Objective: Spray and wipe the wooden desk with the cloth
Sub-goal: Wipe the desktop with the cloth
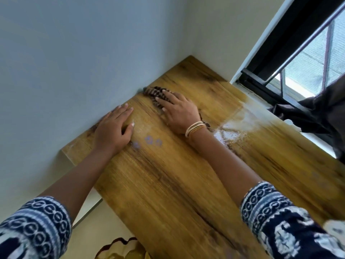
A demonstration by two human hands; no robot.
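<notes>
the wiping step was in hand, by my reckoning. the right hand (177,111) lay flat on the striped brown cloth (155,93), fingers straight and spread, pressing it onto the wooden desk (168,184) close to the wall corner (190,53). the left hand (113,128) rested palm down on the desk just beside the wall, a little nearer me than the cloth, fingers straight and held together, pinching nothing. a wet sheen (231,128) showed on the desk on the window (298,62) side of the cloth, behind the bangled wrist. three faint purple marks (148,142) sat between the two forearms. no spray bottle was in sight. next, i'd say, the cloth needed drawing through that wet patch, under firm flat pressure.
</notes>
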